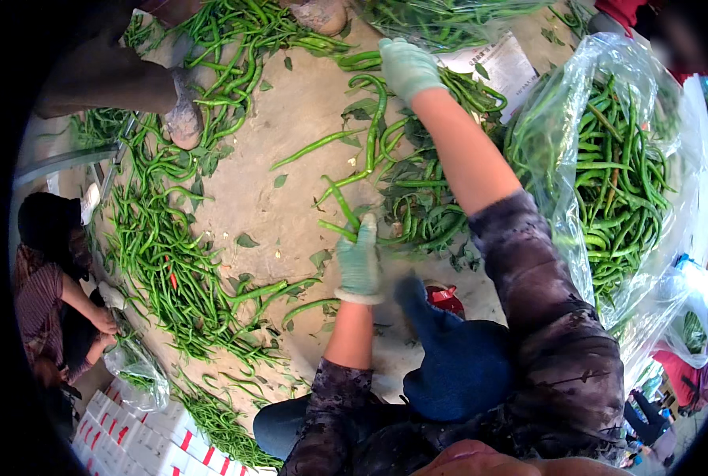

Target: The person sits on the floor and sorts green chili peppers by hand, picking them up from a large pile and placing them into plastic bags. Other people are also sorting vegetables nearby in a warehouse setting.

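My left hand [360, 259], in a pale green glove, is closed around a few green chili peppers [343, 202] whose tips stick out beyond the fingers. My right hand [409, 68], gloved alike, reaches to the top over more peppers on the floor; whether it grips any is hidden by the back of the hand. Loose peppers [370, 125] and leaves lie between the two hands. Right of my forearm, an open clear plastic bag [568, 178] holds a heap of green peppers [618, 196].
A long pile of peppers [169, 279] curves along the left of the floor. A person [51, 285] crouches beyond it near stacked white boxes [134, 440]. Another person's shoe [183, 113] stands at upper left. A printed sheet [502, 71] lies at the top.
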{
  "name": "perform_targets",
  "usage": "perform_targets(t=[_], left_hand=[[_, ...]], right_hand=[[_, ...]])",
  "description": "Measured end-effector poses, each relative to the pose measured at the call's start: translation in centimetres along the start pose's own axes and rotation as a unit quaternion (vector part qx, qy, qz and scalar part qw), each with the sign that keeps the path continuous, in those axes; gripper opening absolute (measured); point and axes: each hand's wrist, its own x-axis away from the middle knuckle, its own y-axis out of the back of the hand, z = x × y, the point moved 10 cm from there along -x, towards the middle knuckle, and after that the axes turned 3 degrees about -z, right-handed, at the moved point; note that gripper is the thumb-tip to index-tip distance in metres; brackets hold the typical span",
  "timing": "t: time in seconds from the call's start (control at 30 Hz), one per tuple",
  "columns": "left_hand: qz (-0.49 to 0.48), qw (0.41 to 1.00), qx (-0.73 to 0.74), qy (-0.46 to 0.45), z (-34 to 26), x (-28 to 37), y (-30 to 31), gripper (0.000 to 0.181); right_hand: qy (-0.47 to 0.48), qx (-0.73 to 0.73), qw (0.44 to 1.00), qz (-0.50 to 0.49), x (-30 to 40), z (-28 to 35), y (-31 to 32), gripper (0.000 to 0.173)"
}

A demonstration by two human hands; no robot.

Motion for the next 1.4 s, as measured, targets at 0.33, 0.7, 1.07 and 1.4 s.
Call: perform_targets(t=[0.33, 0.7, 1.07, 1.4], left_hand=[[-0.054, 0.995, -0.025, -0.081, -0.6, -0.3, 2.9, 0.028], [0.146, 0.984, 0.096, -0.042, -0.8, 5.2, -2.3, 0.049], [0.335, 0.864, 0.214, -0.309, -12.7, 13.7, -9.1, 0.069], [0.166, 0.978, 0.072, -0.108, -2.2, 6.6, -3.3, 0.046]], right_hand=[[-0.007, -0.007, 1.0, 0.0, 0.5, 0.1, 3.5, 0.033], [0.1, -0.388, 0.869, 0.292, 25.9, 8.8, 2.2, 0.042], [0.107, -0.197, 0.964, -0.14, 25.1, 1.4, 27.5, 0.028], [0.031, 0.061, 0.987, -0.144, 24.1, -3.6, 27.7, 0.043]])
